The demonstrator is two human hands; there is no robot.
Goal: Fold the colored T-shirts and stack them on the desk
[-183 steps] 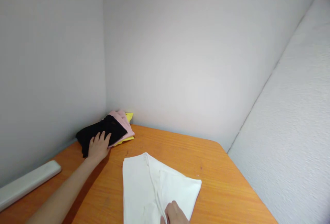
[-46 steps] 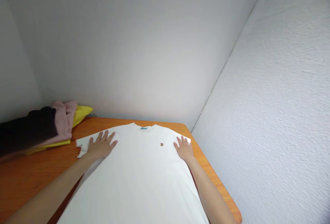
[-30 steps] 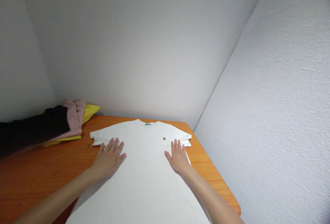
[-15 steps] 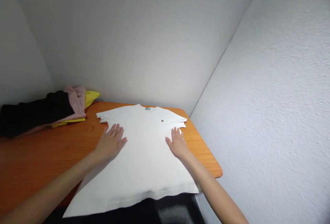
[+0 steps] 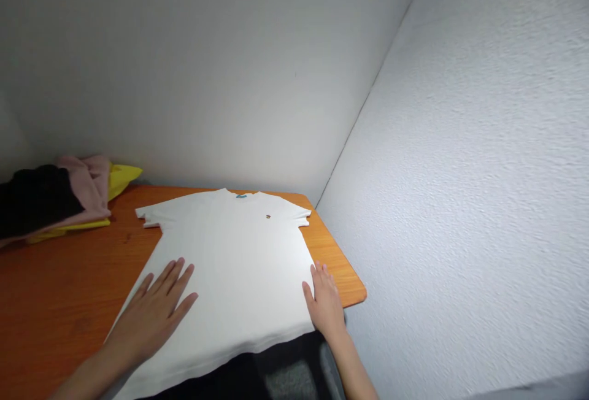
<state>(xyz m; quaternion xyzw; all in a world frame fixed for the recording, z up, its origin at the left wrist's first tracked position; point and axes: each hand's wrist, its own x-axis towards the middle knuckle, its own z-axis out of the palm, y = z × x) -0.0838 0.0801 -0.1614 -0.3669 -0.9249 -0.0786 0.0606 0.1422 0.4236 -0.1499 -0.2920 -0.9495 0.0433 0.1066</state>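
Note:
A white short-sleeved T-shirt [image 5: 234, 259] lies spread flat, its collar at the far side and its hem hanging toward me over the near table edge. A small dark mark sits on its chest, and a bluish label shows inside the collar. My left hand [image 5: 154, 311] is open, fingers spread, over the lower left side of the shirt. At the shirt's right edge, my right hand [image 5: 326, 302] rests open with its fingers stretched forward. Neither hand grips the cloth.
The wooden table [image 5: 83, 289] ends on the right at a rounded corner, close to a textured white wall [image 5: 451, 173]. On the far left lies a heap of black, pink and yellow clothes [image 5: 89, 188]. Another wall rises behind the table.
Both hands have slid down the shirt toward me, the left to the lower left side and the right along the right edge. The view has turned slightly to the right.

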